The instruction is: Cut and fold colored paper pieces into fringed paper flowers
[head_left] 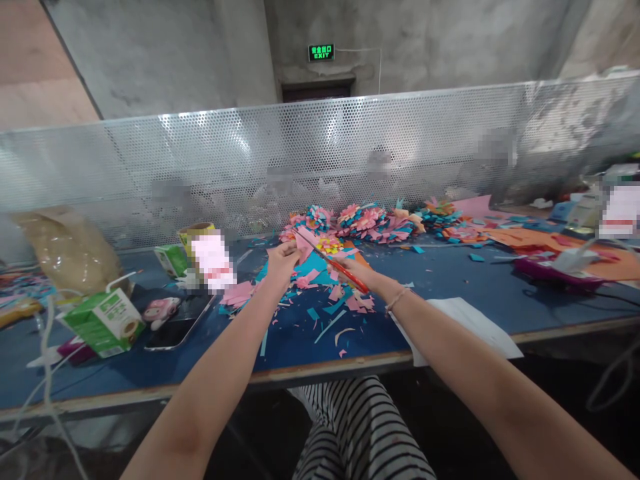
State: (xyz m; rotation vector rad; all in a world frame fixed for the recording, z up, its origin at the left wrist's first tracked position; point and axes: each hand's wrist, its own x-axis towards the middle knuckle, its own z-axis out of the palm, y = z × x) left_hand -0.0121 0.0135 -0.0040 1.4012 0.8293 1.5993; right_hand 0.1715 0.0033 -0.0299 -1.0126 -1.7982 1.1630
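My left hand (285, 259) pinches a piece of pink paper (306, 241) above the middle of the table. Close on its right, my right hand (361, 272) is closed round red-handled scissors (354, 277), whose blades point up and left to the pink paper. Whether the blades touch the paper is hard to tell. Pink and blue paper scraps (305, 280) lie under and around both hands. Behind them is a row of pink and blue paper flowers (363, 220).
Left on the blue table (450, 273) are a green and white carton (107, 321), a phone (173, 333) and a brown bag (70, 250). White paper (465, 323) lies by my right forearm; a purple item (555, 272) is farther right. A perforated metal screen (300, 153) stands behind.
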